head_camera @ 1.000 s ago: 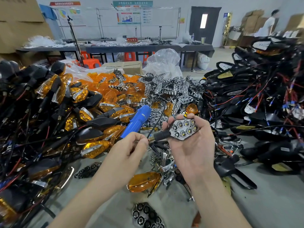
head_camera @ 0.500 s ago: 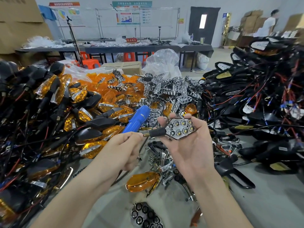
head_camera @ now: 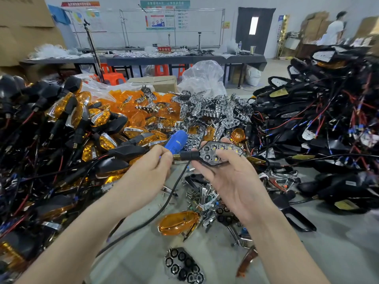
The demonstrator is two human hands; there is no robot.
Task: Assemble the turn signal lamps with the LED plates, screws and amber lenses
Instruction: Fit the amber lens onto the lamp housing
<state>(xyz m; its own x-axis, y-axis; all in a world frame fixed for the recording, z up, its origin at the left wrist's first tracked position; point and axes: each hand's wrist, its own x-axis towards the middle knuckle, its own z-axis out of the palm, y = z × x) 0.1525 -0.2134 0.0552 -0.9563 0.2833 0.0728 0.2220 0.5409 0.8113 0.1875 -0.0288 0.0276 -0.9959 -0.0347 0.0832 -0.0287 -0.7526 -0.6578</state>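
My right hand (head_camera: 231, 181) holds a black turn signal lamp (head_camera: 217, 153) from below, its LED plate facing up. The lamp's stem (head_camera: 187, 155) points left and ends in a brass thread. My left hand (head_camera: 150, 169) pinches at that stem end with curled fingers. A black wire (head_camera: 164, 206) hangs from the stem toward the lower left. A blue electric screwdriver (head_camera: 176, 140) lies just behind my left fingers. One loose amber lens (head_camera: 178, 222) rests on the table below my hands. A chrome reflector plate (head_camera: 184, 265) lies nearer to me.
Finished lamps (head_camera: 67, 128) are heaped at the left. Amber lenses (head_camera: 141, 109) and chrome plates (head_camera: 215, 111) are piled behind, black housings with wires (head_camera: 320, 124) at the right. Small parts (head_camera: 207, 199) litter the grey table (head_camera: 307, 253). A person (head_camera: 334, 27) stands far off.
The lamp has tipped flatter in my right hand. My left hand dropped a little away from the stem, then came back up to its brass end.
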